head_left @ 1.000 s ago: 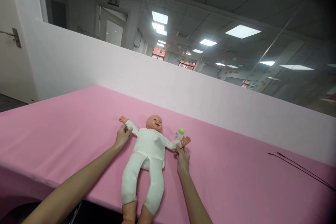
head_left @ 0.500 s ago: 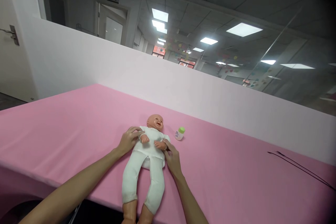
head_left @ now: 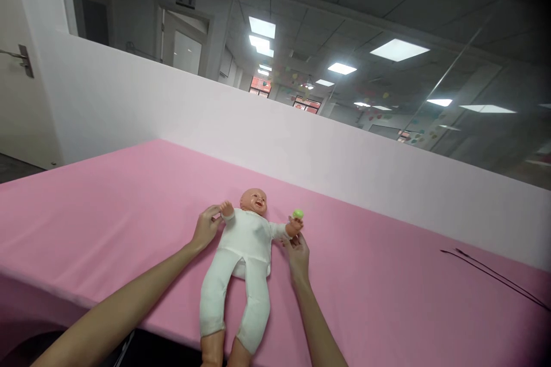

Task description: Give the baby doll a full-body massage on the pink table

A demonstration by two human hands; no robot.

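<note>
A baby doll (head_left: pixel 245 241) in a white top and trousers lies on its back on the pink-covered table (head_left: pixel 374 281), its feet toward me. My left hand (head_left: pixel 206 228) is closed on the doll's arm on the left side, near the small wrist. On the other side my right hand (head_left: pixel 297 252) grips the doll's arm from below, close to its wrist. Both doll arms are spread away from the body. Just behind the doll's right-side hand shows the green lid of a small jar (head_left: pixel 298 214); the jar's body is mostly hidden.
Thin black cables (head_left: pixel 495 278) lie on the table at the far right. A low white wall (head_left: pixel 275 137) with glass above it runs along the back edge. A door (head_left: pixel 23 86) stands at the left.
The doll's arms have swung from over its belly outward to both sides, moved by my hands. My right hand has shifted right, and the doll's hand now covers most of the jar.
</note>
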